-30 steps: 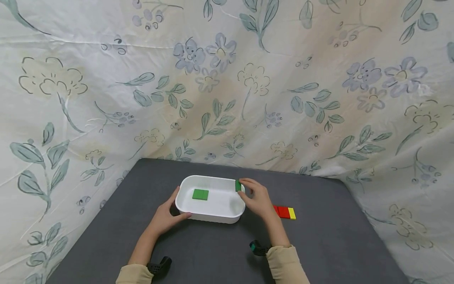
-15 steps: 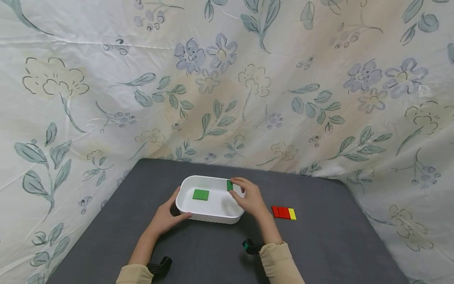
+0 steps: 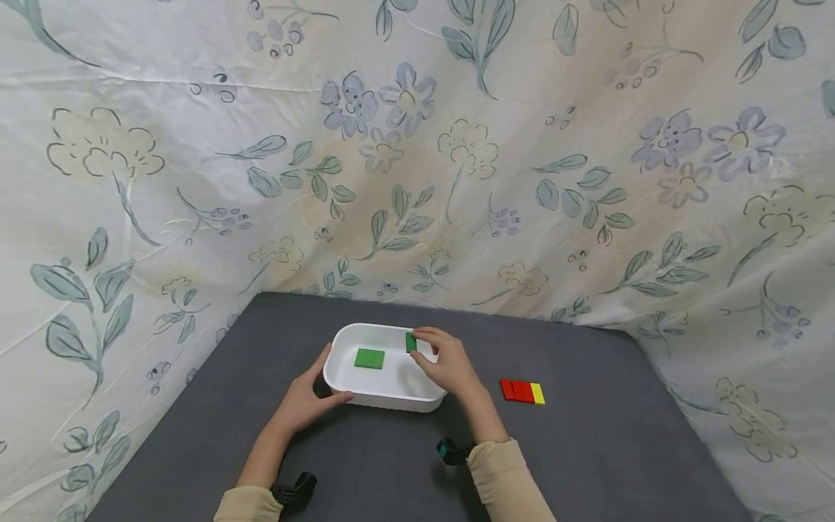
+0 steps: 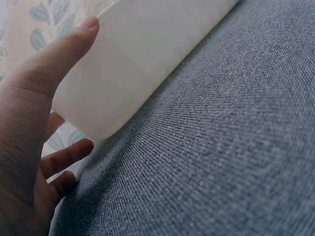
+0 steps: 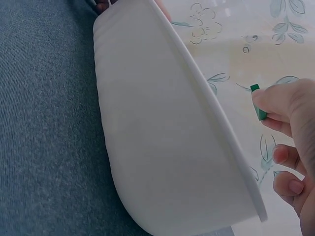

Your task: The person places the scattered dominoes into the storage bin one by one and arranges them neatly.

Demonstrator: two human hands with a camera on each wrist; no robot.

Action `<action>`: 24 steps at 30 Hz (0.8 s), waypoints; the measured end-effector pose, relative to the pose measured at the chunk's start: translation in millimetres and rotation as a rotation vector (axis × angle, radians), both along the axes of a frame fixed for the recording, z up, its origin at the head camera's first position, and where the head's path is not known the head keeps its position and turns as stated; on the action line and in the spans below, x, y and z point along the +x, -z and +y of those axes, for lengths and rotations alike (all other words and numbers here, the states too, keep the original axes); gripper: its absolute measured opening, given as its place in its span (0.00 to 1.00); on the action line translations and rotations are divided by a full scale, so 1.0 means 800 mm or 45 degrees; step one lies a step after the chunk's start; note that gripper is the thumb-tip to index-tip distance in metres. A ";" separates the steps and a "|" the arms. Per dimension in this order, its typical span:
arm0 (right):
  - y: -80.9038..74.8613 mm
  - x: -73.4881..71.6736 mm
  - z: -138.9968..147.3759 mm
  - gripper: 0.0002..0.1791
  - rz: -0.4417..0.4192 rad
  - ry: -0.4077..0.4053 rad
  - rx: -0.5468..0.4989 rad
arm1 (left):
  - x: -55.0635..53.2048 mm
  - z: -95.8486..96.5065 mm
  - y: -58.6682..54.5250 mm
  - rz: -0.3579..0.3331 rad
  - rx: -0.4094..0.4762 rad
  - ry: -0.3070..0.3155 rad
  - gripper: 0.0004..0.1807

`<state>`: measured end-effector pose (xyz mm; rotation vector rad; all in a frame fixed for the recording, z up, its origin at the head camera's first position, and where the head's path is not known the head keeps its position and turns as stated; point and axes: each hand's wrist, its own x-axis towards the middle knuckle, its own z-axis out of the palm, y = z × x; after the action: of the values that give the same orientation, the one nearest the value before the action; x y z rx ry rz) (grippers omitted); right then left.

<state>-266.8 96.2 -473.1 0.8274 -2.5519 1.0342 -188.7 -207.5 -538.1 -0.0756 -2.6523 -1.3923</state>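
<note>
My left hand (image 3: pixel 306 398) holds the left end of a white plastic container (image 3: pixel 385 401), with rounded corners and a low wall. In the left wrist view the thumb (image 4: pixel 74 46) lies along the wall up to the rim, while the other fingers reach round the end. My right hand (image 3: pixel 450 365) pinches a small flat green tile (image 3: pixel 411 342) between thumb and fingertips, above the container's right half. The right wrist view shows this tile (image 5: pixel 259 104) above the rim. Two more green tiles (image 3: pixel 369 358) lie side by side on the container's floor, left of its middle.
To the right of the container, red tiles (image 3: pixel 522 391) and a yellow tile (image 3: pixel 538 394) lie in a row on the dark grey cloth-covered table (image 3: pixel 607 435). A floral curtain (image 3: pixel 417 181) hangs behind the table. Each wrist wears a black band.
The right hand has moved left with the green tile, from the container's right rim farther over its inside. The red tiles show more fully. The left hand and container look unmoved.
</note>
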 end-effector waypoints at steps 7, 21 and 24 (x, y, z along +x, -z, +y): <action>0.003 -0.008 -0.013 0.20 -0.014 -0.021 0.060 | -0.001 0.001 0.000 -0.010 0.006 0.000 0.67; 0.011 -0.019 -0.038 0.20 -0.014 -0.077 0.198 | -0.001 0.000 0.001 -0.013 0.006 0.010 0.66; 0.012 -0.020 -0.043 0.20 -0.027 -0.073 0.227 | -0.001 0.000 0.000 -0.016 0.007 0.013 0.67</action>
<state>-282.9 61.7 -482.6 0.9447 -2.6821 0.8444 -189.3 -207.3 -538.4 -0.0807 -2.6620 -1.4075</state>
